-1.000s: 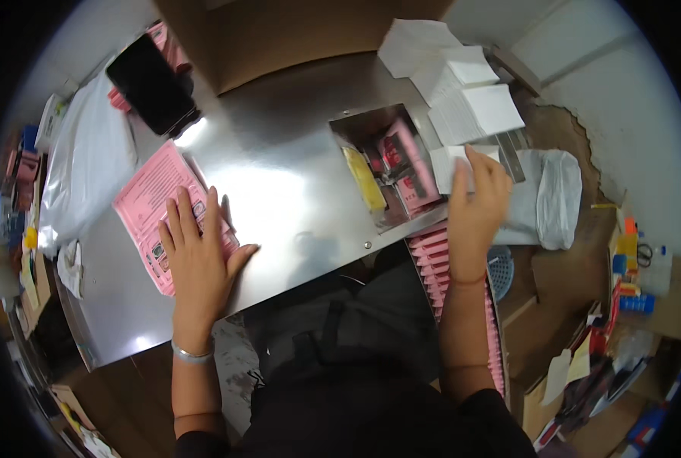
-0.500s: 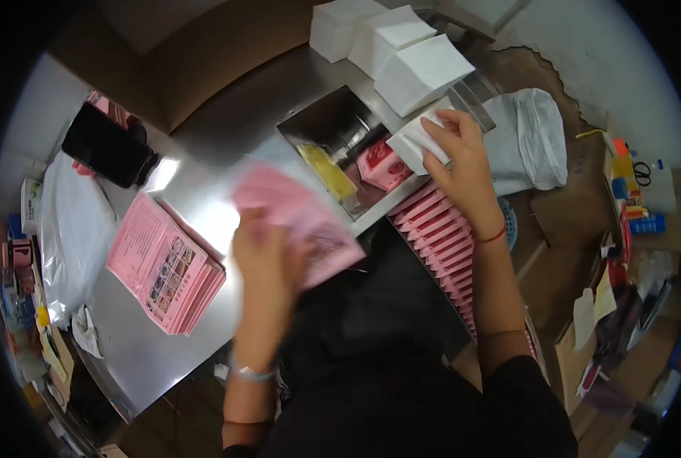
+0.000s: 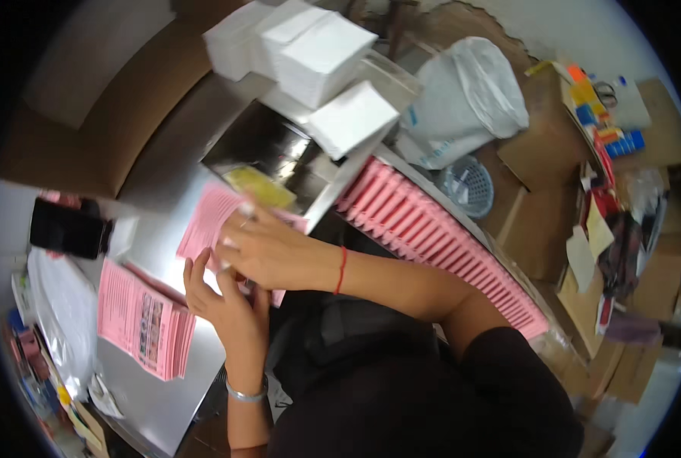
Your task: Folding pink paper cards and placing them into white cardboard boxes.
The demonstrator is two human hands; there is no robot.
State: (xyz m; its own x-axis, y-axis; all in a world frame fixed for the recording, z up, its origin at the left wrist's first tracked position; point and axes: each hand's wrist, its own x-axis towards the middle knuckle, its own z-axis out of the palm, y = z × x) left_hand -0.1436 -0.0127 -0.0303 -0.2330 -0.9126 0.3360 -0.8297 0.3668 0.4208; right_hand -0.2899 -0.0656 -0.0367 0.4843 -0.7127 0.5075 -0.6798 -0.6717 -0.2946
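Observation:
A pink printed sheet (image 3: 205,219) is held over the steel table, in front of the metal tray (image 3: 237,137). My left hand (image 3: 230,309) grips its near edge from below with bent fingers. Reaching across from the right, my right hand (image 3: 268,248) lies over the sheet, fingers curled onto it and close to the left fingertips. What is under the right palm is hidden. A yellow packet (image 3: 260,187) lies in the tray beside the sheet. To the left of my hands sits a stack of pink printed sheets (image 3: 130,317).
White napkin stacks (image 3: 321,65) stand behind the tray, with a lower napkin pile (image 3: 353,118) at its right. A long box holds a row of folded pink packets (image 3: 440,248). Beyond are a white bag (image 3: 463,99) and a blue basket (image 3: 470,187). A black phone (image 3: 69,227) stands far left.
My right hand has left the white napkins and come across to the pink sheet in my left hand. The pink-and-white packet is no longer seen in the tray. The view has turned.

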